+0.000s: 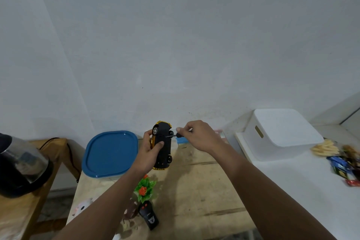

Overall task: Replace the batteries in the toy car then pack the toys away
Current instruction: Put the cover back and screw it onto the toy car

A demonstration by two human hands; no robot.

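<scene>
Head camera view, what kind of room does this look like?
Probably a home kitchen or utility corner: an electric kettle on a wooden side table, a blue-lidded container on the worn wooden table, snack packets on the white counter.

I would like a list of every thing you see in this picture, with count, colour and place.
toy car: 1, yellow and black, held on end above the wooden table, underside facing right
screwdriver: 1, dark, tip at the car's underside
lid: 1, blue, table's far left
remote control: 1, black, table's near edge
plastic plant: 1, green and orange, beside the remote
wooden table: 1, light wood, centre
white bin: 1, upside down, right counter
small toys: several, mixed colours, far right
kettle: 1, black and silver, left
left hand: 1, holds the car
right hand: 1, grips the screwdriver
</scene>
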